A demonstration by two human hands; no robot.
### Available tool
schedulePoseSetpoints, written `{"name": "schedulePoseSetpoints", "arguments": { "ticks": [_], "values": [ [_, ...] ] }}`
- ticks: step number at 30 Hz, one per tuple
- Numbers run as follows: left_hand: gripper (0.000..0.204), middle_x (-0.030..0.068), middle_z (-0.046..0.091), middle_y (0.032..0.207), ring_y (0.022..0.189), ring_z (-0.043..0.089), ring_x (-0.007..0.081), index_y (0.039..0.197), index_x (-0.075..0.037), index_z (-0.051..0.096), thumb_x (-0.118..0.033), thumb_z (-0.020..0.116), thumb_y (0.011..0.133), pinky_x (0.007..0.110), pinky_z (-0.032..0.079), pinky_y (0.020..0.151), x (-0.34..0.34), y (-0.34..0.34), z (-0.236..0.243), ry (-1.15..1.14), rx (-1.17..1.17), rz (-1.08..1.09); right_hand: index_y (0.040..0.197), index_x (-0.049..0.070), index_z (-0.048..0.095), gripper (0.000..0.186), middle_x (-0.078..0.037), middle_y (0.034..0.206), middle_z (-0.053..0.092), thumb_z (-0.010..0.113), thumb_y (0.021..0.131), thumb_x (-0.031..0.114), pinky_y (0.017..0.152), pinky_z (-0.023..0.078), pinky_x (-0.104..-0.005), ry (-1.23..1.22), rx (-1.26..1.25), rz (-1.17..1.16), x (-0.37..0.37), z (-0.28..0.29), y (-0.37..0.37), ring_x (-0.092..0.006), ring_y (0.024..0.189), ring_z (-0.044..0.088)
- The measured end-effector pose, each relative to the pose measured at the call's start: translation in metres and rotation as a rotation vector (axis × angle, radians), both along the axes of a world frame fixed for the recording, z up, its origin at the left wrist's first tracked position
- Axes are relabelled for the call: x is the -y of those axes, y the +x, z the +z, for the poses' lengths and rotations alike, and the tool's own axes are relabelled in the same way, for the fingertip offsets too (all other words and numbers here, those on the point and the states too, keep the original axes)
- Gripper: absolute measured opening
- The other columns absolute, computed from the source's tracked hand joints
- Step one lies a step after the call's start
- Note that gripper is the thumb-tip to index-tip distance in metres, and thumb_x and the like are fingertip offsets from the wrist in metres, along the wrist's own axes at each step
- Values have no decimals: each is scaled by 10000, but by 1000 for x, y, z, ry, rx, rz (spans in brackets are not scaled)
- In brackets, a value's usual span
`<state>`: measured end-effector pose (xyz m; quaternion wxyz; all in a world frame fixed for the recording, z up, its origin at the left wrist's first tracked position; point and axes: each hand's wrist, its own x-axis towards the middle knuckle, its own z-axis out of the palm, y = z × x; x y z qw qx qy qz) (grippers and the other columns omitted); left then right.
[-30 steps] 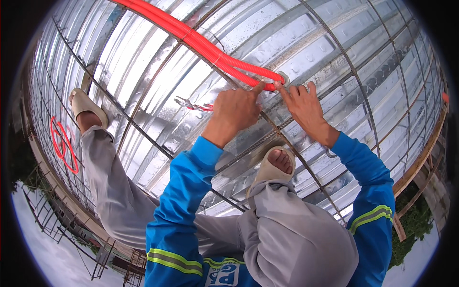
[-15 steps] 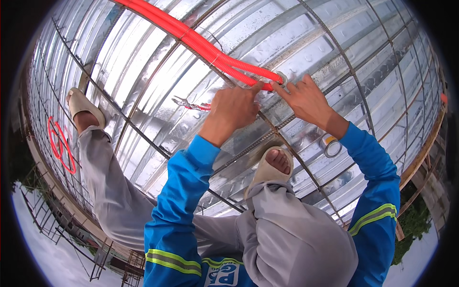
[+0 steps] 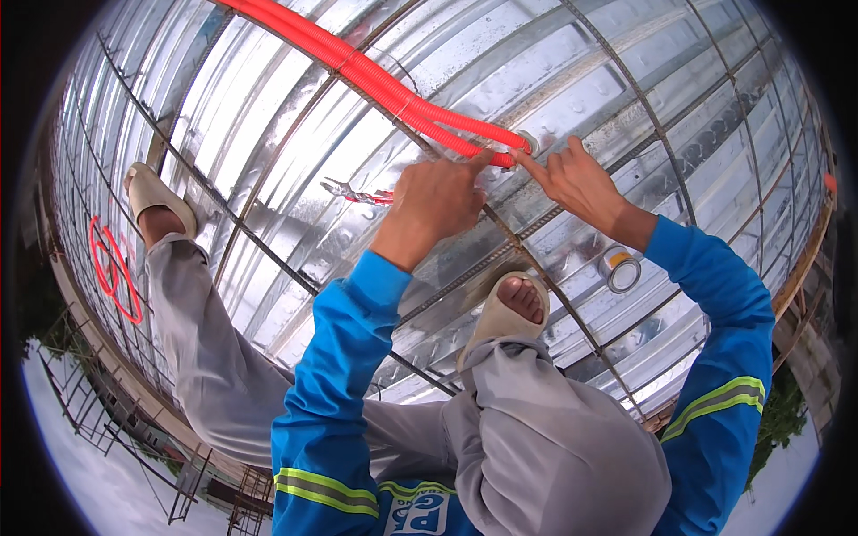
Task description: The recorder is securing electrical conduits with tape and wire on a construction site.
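Observation:
Two red corrugated conduits point(image 3: 393, 92) run side by side from the far left, and their ends lie close together near the middle. My left hand point(image 3: 431, 207) is closed at the nearer conduit, its index finger along the tube just short of the end. With its index finger stretched out, my right hand point(image 3: 579, 186) touches that end; its other fingers are loosely bent and apart. A pale round ring point(image 3: 533, 140) shows beside the farther conduit's end. Pliers with red handles point(image 3: 357, 194) reach behind my left hand; whether it also holds them is hidden.
Steel rebar point(image 3: 626, 76) crosses the ribbed, shiny metal decking point(image 3: 295, 214) in a grid. A short cylinder with a yellow mark point(image 3: 618, 271) lies by my right forearm. My sandalled feet point(image 3: 520, 302) stand among the bars. Red loops point(image 3: 112, 270) lie far left, near the deck edge.
My right forearm and elbow have swung outward to the right, and the right hand has turned slightly, with its index finger still at the conduit end. My left hand has barely moved.

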<state>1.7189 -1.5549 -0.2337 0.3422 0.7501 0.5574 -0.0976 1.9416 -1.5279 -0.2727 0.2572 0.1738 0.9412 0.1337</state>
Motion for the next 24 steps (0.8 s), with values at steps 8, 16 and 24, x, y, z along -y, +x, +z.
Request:
{"name": "schedulePoseSetpoints", "arguments": {
  "ticks": [8, 16, 24],
  "values": [
    [476, 162, 655, 739, 743, 636, 363, 1276, -169, 479, -277, 582, 825, 451, 503, 674, 0, 2, 0, -5, 30, 53, 1326, 58, 457, 482, 6, 705, 492, 504, 854, 141, 840, 343, -374, 40, -30, 32, 12, 18, 5, -124, 679, 494],
    [440, 34, 596, 677, 632, 520, 129, 1009, -23, 610, -431, 460, 943, 307, 435, 601, 42, 4, -16, -608, 849, 668, 1196, 13, 564, 472, -48, 890, 516, 591, 725, -5, 773, 409, -316, -919, -974, -885, 34, 49, 15, -150, 742, 495],
    [435, 18, 552, 628, 588, 464, 90, 912, -30, 647, -423, 464, 946, 268, 386, 537, 50, 17, -19, -382, 723, 587, 1181, -43, 558, 436, -28, 914, 506, 537, 745, -41, 756, 406, -221, -1534, -1322, -1448, 62, 22, 7, -90, 798, 490]
  ]
}}
